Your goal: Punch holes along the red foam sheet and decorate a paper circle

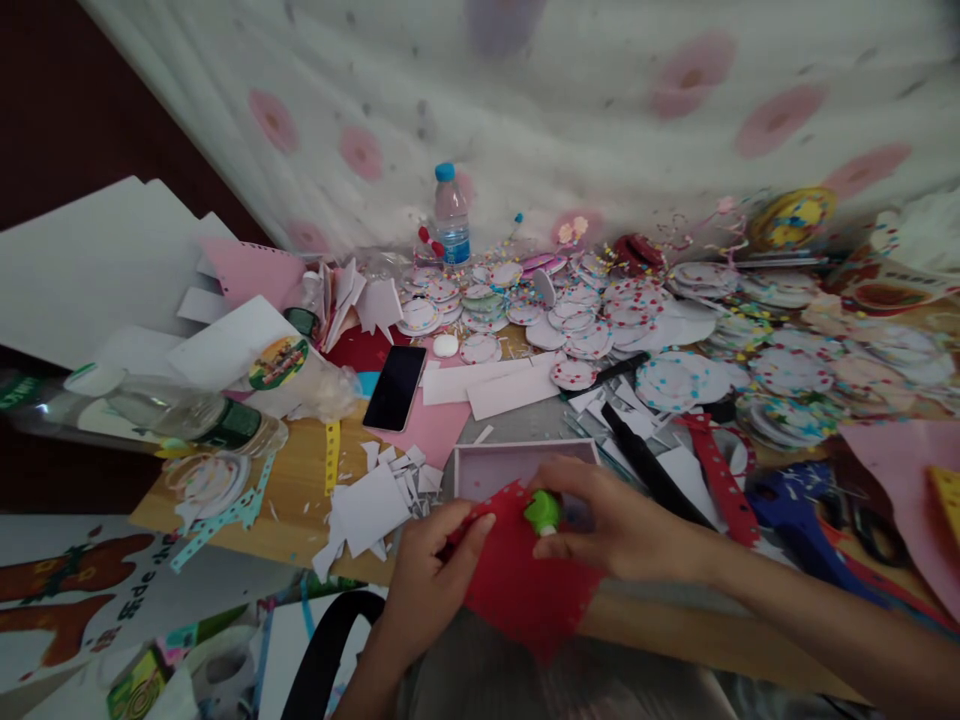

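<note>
My left hand (442, 560) pinches the upper left edge of a red paper sheet (525, 590) between thumb and fingers. The sheet hangs over the table's front edge and small holes show along its top. In my right hand (600, 515) is a small green craft punch (543, 512) with a white base, gripped between thumb and fingers at the sheet's upper edge. My fingers hide part of the punch. Just behind both hands lies a shallow pale box (525, 452), partly covered by the paper and my right hand.
White paper scraps (375, 505) and a black phone (395, 388) lie to the left. Plastic bottles (202, 415) rest farther left; a blue-capped bottle (451, 215) stands behind. Several decorated paper discs (592, 320) pile up at the back and right. Scissors (874, 530) lie at right.
</note>
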Available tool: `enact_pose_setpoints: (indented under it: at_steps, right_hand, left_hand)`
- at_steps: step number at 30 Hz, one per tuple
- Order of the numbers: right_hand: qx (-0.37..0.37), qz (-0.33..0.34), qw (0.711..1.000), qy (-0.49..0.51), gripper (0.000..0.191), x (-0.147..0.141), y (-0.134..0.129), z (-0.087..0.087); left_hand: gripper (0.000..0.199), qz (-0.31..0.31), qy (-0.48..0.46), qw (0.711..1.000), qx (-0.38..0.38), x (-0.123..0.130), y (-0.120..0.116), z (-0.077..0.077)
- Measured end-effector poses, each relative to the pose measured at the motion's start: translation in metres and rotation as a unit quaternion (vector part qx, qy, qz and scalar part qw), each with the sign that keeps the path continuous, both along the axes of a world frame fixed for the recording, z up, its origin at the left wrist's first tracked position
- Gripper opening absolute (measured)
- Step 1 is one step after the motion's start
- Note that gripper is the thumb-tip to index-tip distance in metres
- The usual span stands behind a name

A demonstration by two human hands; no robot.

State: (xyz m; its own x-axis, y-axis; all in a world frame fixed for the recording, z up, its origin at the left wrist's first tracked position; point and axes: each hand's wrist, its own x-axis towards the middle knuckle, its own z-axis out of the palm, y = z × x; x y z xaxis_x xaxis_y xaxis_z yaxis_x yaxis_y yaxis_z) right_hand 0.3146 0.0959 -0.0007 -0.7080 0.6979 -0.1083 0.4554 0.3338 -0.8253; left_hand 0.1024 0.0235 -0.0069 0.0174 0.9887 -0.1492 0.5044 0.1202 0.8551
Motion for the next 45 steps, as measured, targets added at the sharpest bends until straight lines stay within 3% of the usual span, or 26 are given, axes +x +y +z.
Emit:
enact_pose_setpoints:
  at_steps: [4,9,14,21,28,38,42,45]
  right_hand:
    - [0.046,-0.012,0.999,-0.01,0.017,-0.004,-0.003,-0.001]
    - [0.063,-0.03,0.998,0.001,0.018,-0.007,-0.005,-0.007]
    - [0.012,-0.024,0.999,0.018,0.022,-0.005,-0.002,-0.009]
    - [-0.027,-0.016,0.999,-0.012,0.031,0.004,0.001,-0.004]
    - [-0.053,-0.015,0.998,0.008,0.029,0.001,-0.001,-0.001]
    - [0.07,-0.01,0.997,0.003,0.015,-0.006,-0.002,-0.006]
    - [0.08,-0.025,0.996,0.027,0.017,-0.007,-0.004,-0.008]
    - [0.043,-0.029,0.999,0.006,0.021,-0.006,-0.004,-0.006]
  left_hand:
    - [0.031,-0.005,-0.008,1.0,0.003,0.001,0.001,0.0]
    - [0.032,-0.006,-0.002,1.0,0.006,0.001,0.001,-0.003]
    - [0.033,-0.006,0.008,1.0,0.019,0.0,0.001,-0.003]
    - [0.026,0.042,-0.012,0.997,0.066,-0.004,0.005,0.0]
    - [0.022,0.029,-0.009,0.997,0.077,-0.007,0.005,-0.001]
    - [0.029,0.011,0.013,0.997,0.074,-0.006,0.002,-0.003]
    - [0.023,0.028,0.001,0.996,0.084,-0.007,0.003,-0.003]
    - [0.022,0.03,0.005,0.995,0.092,-0.006,0.004,-0.002]
